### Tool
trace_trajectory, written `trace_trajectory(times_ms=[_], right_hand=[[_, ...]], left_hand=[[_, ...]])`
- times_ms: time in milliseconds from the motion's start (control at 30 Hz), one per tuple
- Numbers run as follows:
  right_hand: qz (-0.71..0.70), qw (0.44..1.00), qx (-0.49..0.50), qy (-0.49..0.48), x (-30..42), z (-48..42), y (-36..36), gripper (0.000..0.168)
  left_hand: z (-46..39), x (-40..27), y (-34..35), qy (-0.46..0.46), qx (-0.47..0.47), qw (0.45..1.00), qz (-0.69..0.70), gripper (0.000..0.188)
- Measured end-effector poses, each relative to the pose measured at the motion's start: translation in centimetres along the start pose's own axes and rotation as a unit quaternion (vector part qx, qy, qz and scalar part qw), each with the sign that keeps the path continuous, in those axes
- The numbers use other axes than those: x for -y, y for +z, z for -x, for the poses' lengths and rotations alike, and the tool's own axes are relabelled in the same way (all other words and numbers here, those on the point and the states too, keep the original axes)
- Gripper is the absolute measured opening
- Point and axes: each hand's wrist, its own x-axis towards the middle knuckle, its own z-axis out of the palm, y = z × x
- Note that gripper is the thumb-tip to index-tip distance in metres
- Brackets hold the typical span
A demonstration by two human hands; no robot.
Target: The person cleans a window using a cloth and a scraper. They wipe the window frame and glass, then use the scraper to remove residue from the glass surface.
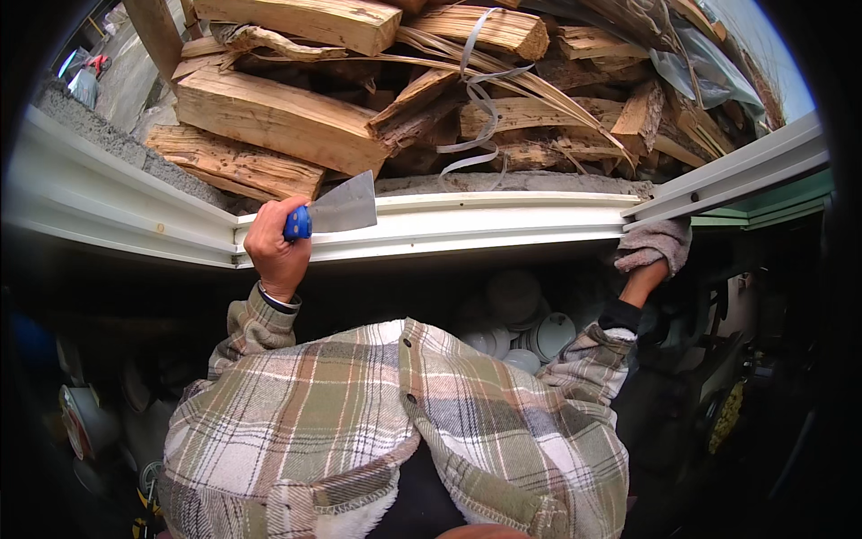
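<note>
My left hand (277, 242) grips the blue handle of a putty knife (345, 205), whose broad metal blade points right, over the white window frame's sill track (498, 219). At the right end of the track, my right hand (652, 252) is wrapped in or covered by a greyish-pink cloth (656, 244), close under the sliding sash's edge (727, 176). The cloth hides most of the fingers. Whether the blade touches the track cannot be told.
Split firewood (276, 118) is piled just beyond the sill, with a loose white plastic strap (481, 101) hanging over it. A rough concrete ledge (525, 182) borders the frame. Stacked white dishes (553, 335) stand below, in shadow, near my right forearm.
</note>
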Motion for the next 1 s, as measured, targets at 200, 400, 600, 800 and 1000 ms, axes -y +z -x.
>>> trace_trajectory(times_ms=[200, 400, 600, 800, 1000], right_hand=[[-0.08, 0.993, 0.034, -0.079, 11.5, 2.7, -0.1, 0.054], [-0.229, 0.956, 0.106, -0.147, 25.1, 8.9, -3.1, 0.056], [-0.444, 0.86, 0.191, -0.165, 35.1, 12.7, -6.9, 0.058], [-0.4, 0.849, 0.203, -0.279, 40.4, 12.1, -8.9, 0.048], [-0.383, 0.844, 0.15, -0.344, 45.3, 13.8, -10.0, 0.047]], left_hand=[[0.6, -0.1, -1.2, 0.004, -0.024, 0.998, 0.053, 0.02], [0.9, -1.8, -3.9, -0.039, -0.002, 0.993, 0.108, 0.016], [1.0, -4.1, -9.0, 0.01, 0.004, 0.989, 0.144, 0.017], [1.7, -4.2, -13.2, 0.011, 0.008, 0.993, 0.119, 0.019], [1.6, -3.8, -15.9, 0.007, -0.011, 0.998, 0.058, 0.012]])
